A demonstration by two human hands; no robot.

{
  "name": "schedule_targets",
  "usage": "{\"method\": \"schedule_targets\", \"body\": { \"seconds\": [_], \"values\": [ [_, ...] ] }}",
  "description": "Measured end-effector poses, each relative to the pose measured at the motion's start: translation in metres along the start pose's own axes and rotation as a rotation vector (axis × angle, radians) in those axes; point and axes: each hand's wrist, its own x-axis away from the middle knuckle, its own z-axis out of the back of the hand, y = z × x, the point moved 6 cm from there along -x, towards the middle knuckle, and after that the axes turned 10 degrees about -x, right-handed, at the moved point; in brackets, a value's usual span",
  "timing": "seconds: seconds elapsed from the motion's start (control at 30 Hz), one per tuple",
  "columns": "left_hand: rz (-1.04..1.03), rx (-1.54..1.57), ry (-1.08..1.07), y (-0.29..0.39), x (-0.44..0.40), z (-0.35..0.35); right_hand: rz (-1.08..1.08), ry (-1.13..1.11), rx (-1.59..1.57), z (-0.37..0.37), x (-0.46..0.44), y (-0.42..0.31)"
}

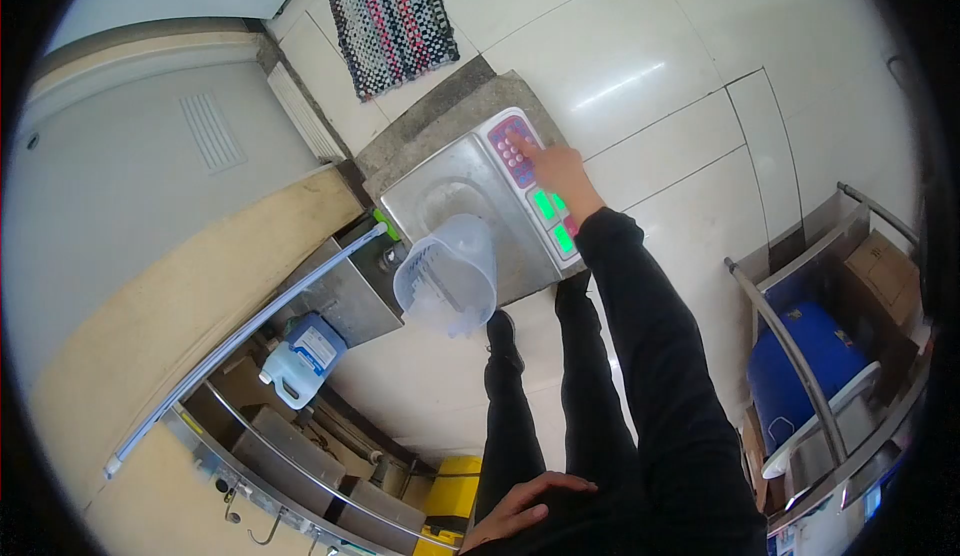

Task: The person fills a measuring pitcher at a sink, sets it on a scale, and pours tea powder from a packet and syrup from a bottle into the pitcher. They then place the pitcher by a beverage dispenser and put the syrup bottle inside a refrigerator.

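My right hand (558, 171) reaches over the scale's control panel, its index finger stretched out onto the red and blue keypad (513, 154). Green lit displays (545, 206) show beside the wrist. A translucent plastic measuring jug (455, 271) stands on the near part of the scale's metal plate (425, 191); what it holds is hard to make out. My left hand (520, 511) rests low against my dark clothing, its fingers spread and nothing in them.
A woven mat (390, 21) lies on the tiled floor. At the left are a metal rack (290, 486), a long pale pole (240, 356) and a blue jerrycan (303, 359). The cart (785, 341) at the right carries a blue drum (810, 361) and a cardboard box (880, 276).
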Motion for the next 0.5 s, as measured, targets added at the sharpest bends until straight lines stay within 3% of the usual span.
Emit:
{"method": "schedule_targets", "body": {
  "seconds": [0.2,0.5],
  "values": [
    [0.006,-0.009,0.039,0.004,0.000,0.008,-0.125,-0.150,-0.241,0.002,0.008,-0.003],
    [0.101,-0.043,0.057,-0.004,0.001,0.002,-0.148,-0.139,-0.176,0.002,-0.004,0.000]
  ]
}}
